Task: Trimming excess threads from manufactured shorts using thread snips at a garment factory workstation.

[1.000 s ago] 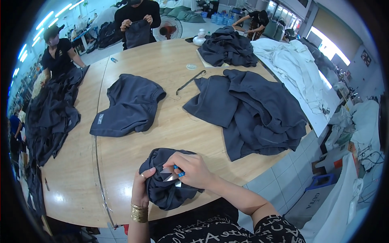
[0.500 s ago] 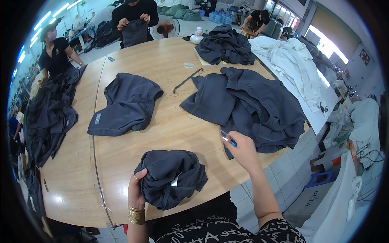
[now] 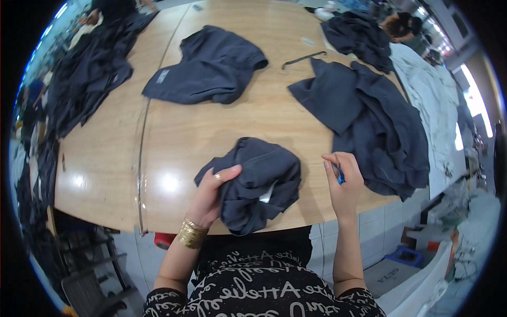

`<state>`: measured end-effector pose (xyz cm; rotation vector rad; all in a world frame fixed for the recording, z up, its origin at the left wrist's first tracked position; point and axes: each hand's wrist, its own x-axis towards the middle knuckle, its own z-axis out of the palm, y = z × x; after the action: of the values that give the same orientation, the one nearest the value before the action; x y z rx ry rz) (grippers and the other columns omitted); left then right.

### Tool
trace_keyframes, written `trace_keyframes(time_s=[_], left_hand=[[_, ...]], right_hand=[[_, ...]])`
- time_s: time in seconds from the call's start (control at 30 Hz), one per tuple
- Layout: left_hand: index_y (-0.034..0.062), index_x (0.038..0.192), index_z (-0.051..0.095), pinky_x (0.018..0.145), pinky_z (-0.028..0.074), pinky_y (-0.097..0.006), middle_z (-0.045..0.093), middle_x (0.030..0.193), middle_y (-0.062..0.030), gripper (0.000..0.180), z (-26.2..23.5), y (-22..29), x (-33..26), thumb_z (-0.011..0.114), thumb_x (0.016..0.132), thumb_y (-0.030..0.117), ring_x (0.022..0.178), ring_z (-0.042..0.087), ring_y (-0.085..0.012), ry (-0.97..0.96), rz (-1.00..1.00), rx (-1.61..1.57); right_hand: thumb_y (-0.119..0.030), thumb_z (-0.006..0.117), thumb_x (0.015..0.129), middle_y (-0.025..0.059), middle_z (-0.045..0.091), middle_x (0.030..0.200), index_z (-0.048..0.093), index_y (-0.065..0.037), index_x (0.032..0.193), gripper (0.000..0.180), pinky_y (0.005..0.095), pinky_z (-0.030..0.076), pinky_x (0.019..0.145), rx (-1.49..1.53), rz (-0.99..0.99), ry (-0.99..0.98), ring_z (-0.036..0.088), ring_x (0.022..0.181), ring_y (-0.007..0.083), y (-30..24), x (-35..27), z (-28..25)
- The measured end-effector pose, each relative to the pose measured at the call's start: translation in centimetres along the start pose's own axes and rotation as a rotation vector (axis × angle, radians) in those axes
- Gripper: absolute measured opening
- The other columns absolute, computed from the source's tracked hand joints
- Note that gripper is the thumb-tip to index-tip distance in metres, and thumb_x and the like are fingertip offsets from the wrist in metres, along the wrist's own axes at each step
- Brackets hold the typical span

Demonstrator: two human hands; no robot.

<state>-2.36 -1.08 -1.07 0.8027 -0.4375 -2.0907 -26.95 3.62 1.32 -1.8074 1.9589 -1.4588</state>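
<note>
A bunched dark grey garment with a small white label is at the table's near edge. My left hand, with a ring and gold bangles, grips its left side, thumb on top. To the right, apart from the cloth, my right hand is closed around small blue-handled snips; their blades are hard to make out. A heap of dark grey garments lies just right of that hand. Farther off, a dark grey garment like shorts lies spread out, with a pale patch at one corner.
A narrow dark strip lies on the wooden table. Dark garments hang over its left edge; another dark pile sits at the far right. White cloth covers a surface beyond. A person stands at the far left.
The view has tilted downward. My right hand has come away from the garment heap toward the bunched garment, snips still in it. My left hand keeps its hold, the cloth slightly shifted.
</note>
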Motion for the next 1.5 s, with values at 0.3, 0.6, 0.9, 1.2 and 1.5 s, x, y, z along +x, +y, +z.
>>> trace_keyframes(time_s=[0.3,0.6,0.9,1.2,1.5], left_hand=[[-0.0048,0.105,0.058,0.076,0.053,-0.029,0.065,0.098,-0.0123,0.026,1.2,0.0,-1.3,0.060,0.085,0.012,0.085,0.065,-0.0177,-0.033,-0.010,0.062],[-0.0038,0.106,0.057,0.078,0.053,-0.028,0.065,0.099,-0.0124,0.025,0.9,-0.1,-1.1,0.061,0.084,0.009,0.086,0.065,-0.0175,-0.026,-0.002,0.056],[-0.0036,0.108,0.056,0.080,0.053,-0.030,0.064,0.101,-0.0125,0.028,1.6,-0.1,-1.0,0.061,0.085,0.011,0.089,0.064,-0.0180,-0.010,0.011,0.114],[-0.0027,0.109,0.056,0.080,0.052,-0.028,0.064,0.098,-0.0098,0.035,3.4,0.0,-0.8,0.068,0.076,0.001,0.088,0.063,-0.0149,-0.064,0.057,0.248],[-0.0028,0.110,0.055,0.078,0.053,-0.029,0.064,0.100,-0.0109,0.034,4.0,-0.5,-1.1,0.066,0.078,0.001,0.087,0.063,-0.0160,-0.005,0.032,0.107]], right_hand=[[0.004,0.071,0.069,0.0019,0.056,0.079,0.067,-0.007,0.091,0.025,0.0219,0.039,0.050,0.298,-0.169,-0.331,0.050,0.058,0.0087,-6.0,-1.5,2.4],[-0.005,0.062,0.085,-0.0056,0.052,0.074,0.061,-0.001,0.091,0.007,0.0160,0.035,0.059,0.778,0.321,-0.076,0.044,0.065,0.0016,-4.9,-0.6,2.3],[0.000,0.071,0.075,-0.0036,0.046,0.068,0.060,-0.002,0.089,0.018,0.0179,0.036,0.054,0.463,0.191,-0.420,0.040,0.056,0.0025,-5.3,-1.7,2.9],[-0.005,0.067,0.081,-0.0034,0.051,0.071,0.056,-0.002,0.087,0.013,0.0184,0.038,0.058,0.529,0.226,-0.459,0.043,0.060,0.0034,-4.7,-1.3,3.1],[-0.015,0.066,0.083,0.0016,0.053,0.070,0.055,-0.003,0.088,0.017,0.0221,0.040,0.056,0.343,0.230,-0.306,0.050,0.062,0.0079,-5.4,-2.4,1.6]])
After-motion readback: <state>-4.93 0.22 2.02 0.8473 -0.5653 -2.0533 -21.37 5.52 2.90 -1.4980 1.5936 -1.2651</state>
